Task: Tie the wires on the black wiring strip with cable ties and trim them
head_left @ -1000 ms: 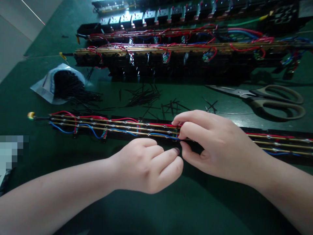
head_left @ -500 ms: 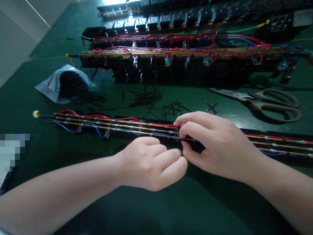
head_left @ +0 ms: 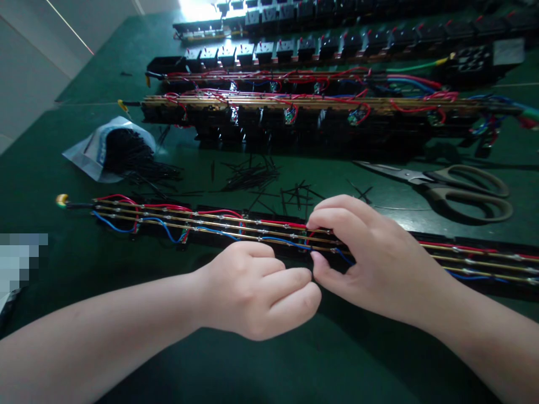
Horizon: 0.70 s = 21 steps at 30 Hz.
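A long black strip lies in front of me, with brass bars and red and blue wires along its top. My right hand straddles its middle, index fingertip by the far edge and thumb at the near edge, gripping across it. My left hand is closed just in front of the strip, its knuckles close to my right thumb. Whatever its fingers pinch is hidden. Behind the strip lie loose black cable ties, and more spill from a clear plastic bag.
Scissors lie behind my right hand, blades pointing left. Farther back, several wired strips and a row of black socket modules span the green table. A pale blurred object sits at the left edge.
My right thumb and fingers have spread wider apart, uncovering more of the brass bars. The left hand stays closed beside them. The whole view has shifted slightly.
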Motion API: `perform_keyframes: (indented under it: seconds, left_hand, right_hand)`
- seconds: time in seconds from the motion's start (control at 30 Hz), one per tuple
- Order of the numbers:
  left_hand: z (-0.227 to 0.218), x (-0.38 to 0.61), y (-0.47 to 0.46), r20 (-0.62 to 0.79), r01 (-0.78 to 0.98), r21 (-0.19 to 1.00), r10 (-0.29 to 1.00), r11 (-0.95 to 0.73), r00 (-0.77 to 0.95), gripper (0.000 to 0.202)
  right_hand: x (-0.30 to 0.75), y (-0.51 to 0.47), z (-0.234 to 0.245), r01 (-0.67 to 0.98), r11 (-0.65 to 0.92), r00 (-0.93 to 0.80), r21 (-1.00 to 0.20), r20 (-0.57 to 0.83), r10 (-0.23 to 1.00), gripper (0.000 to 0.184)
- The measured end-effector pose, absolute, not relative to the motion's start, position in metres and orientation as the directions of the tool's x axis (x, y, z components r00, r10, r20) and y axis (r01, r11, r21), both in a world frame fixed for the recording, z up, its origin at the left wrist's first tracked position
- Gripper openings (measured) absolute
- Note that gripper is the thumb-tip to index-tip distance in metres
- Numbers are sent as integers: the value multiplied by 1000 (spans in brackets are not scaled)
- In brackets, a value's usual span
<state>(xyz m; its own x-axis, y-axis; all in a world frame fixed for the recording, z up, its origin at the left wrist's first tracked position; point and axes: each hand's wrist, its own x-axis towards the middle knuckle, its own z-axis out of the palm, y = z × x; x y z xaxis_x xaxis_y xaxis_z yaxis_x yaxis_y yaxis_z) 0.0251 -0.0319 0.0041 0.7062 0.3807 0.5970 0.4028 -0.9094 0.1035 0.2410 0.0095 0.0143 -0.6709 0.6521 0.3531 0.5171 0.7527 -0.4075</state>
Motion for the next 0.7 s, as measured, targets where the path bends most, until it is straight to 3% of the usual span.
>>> perform_keyframes:
  seconds: [0.7]
  left_hand:
    - [0,29,-31,608,404,69,359,-912,708,22]
  right_hand:
    - [243,14,14,546,752,-691,-370,309,654,23]
